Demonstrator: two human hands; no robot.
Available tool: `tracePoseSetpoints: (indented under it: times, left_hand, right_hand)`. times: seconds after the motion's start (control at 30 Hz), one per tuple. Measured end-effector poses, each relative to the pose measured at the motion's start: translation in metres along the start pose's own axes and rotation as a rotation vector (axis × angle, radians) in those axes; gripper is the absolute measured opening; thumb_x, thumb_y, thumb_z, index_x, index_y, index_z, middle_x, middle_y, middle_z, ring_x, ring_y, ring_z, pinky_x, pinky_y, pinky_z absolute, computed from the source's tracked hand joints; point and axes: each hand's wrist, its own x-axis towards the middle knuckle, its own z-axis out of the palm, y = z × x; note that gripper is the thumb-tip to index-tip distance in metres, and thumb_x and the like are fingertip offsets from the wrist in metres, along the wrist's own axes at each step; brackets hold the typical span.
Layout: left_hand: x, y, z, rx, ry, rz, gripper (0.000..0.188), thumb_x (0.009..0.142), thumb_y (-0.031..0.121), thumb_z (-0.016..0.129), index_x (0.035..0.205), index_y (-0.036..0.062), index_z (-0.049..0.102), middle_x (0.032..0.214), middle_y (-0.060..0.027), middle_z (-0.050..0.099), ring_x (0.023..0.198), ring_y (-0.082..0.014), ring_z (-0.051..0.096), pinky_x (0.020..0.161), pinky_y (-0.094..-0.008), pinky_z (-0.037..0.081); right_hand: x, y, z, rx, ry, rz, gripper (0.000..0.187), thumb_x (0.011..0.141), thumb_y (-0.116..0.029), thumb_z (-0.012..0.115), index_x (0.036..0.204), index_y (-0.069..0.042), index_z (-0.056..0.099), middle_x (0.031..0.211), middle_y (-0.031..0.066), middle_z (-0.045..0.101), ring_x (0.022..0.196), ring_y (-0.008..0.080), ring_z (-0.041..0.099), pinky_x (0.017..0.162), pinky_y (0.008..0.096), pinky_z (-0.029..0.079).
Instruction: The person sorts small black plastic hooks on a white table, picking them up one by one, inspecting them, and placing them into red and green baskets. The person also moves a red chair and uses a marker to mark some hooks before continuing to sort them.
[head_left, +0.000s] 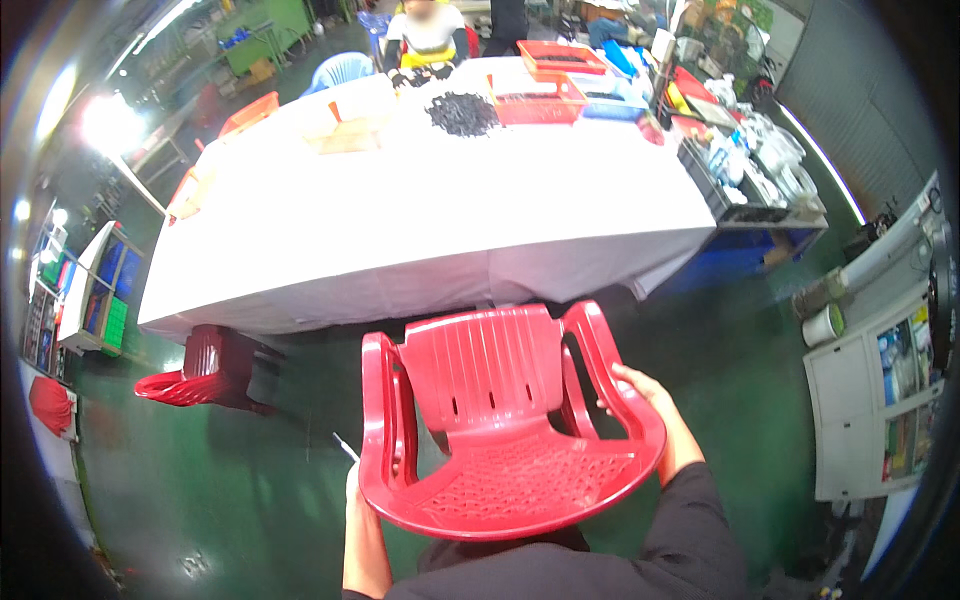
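Observation:
A red plastic armchair point(500, 480) is in front of me, its backrest on the far side and the curved edge of its seat close to my body. My right hand point(648, 398) grips the right armrest, thumb on top and some fingers hidden behind it. On the other side, my left hand point(358, 490) is closed at the left armrest, with most of its fingers out of sight. A thin white pen-like stick point(345, 447) pokes out beside that hand. Beyond the chair stands a long table with a white cloth point(420, 220).
Dark red plastic chairs point(215, 365) stand at the left on the green floor. On the table are a pile of black pieces point(462, 114), a red basket point(540, 100) and a dark crate point(735, 190). A person point(428, 40) sits across. A white cabinet point(870, 400) stands right.

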Motion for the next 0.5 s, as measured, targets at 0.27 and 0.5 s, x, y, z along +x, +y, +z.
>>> tracePoseSetpoints:
  times: [0.27, 0.5]
  left_hand:
    - [-0.052, 0.061, 0.027, 0.052, -0.306, 0.222, 0.038, 0.085, 0.021, 0.058, 0.115, -0.0017, 0.054, 0.088, -0.0214, 0.064, 0.063, -0.0280, 0.065, 0.051, -0.0326, 0.057]
    - [-0.198, 0.082, 0.100, 0.058, -0.267, 0.456, 0.027, 0.089, 0.015, 0.049, 0.105, -0.0053, 0.055, 0.083, -0.0173, 0.065, 0.057, -0.0269, 0.064, 0.046, -0.0332, 0.056]
  right_hand:
    - [-0.079, -0.050, 0.032, -0.145, -0.120, -0.112, 0.031, 0.078, -0.022, 0.067, 0.099, -0.001, 0.058, 0.080, 0.0105, 0.063, 0.066, 0.0213, 0.062, 0.061, 0.0322, 0.052]
    - [-0.217, -0.075, 0.045, 0.100, -0.472, -0.332, 0.031, 0.086, -0.012, 0.055, 0.110, 0.006, 0.050, 0.095, 0.0163, 0.061, 0.077, 0.0209, 0.063, 0.069, 0.0298, 0.054]
